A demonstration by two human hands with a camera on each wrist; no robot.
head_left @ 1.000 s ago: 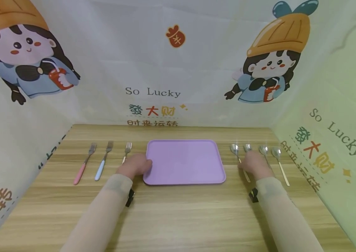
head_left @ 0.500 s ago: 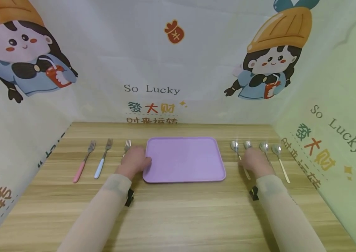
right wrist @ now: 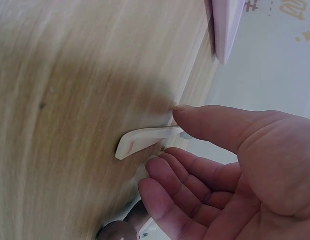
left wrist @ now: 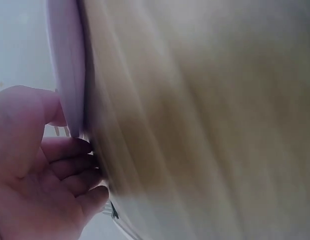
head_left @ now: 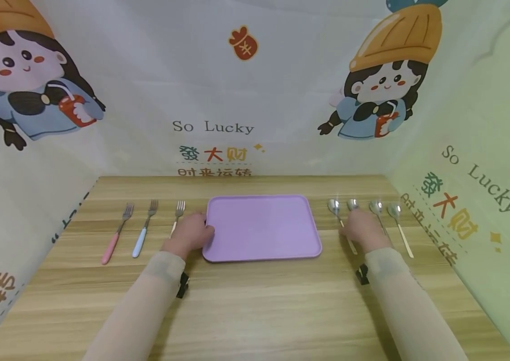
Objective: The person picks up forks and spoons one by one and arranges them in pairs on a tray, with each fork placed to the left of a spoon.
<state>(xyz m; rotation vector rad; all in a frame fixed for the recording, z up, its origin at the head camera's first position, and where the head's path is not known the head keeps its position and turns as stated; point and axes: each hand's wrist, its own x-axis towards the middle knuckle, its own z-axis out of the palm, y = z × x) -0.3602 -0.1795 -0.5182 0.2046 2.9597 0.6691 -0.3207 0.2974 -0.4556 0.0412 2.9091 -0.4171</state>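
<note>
A purple tray (head_left: 261, 228) lies flat on the wooden table. My left hand (head_left: 188, 233) pinches its left edge; the left wrist view shows the tray rim (left wrist: 70, 70) between the thumb and the bent fingers of that hand (left wrist: 40, 170). Right of the tray, my right hand (head_left: 365, 230) hovers low over the spoons, covering part of the second spoon (head_left: 352, 204). In the right wrist view, a cream handle (right wrist: 142, 140) lies by the thumb, and the fingers of the hand (right wrist: 234, 170) are loosely bent, holding nothing visible.
Left of the tray lie a pink-handled fork (head_left: 110, 248), a blue-handled fork (head_left: 140, 243) and a third fork (head_left: 180, 208). The leftmost spoon (head_left: 334, 206) and two others (head_left: 375, 206) flank my right hand. Printed cloth (head_left: 282, 100) surrounds the table.
The head view has shifted slightly. Both hands stay at nearly the same spots relative to the tray and cutlery, and slightly more of the third fork's handle shows than half a second ago.
</note>
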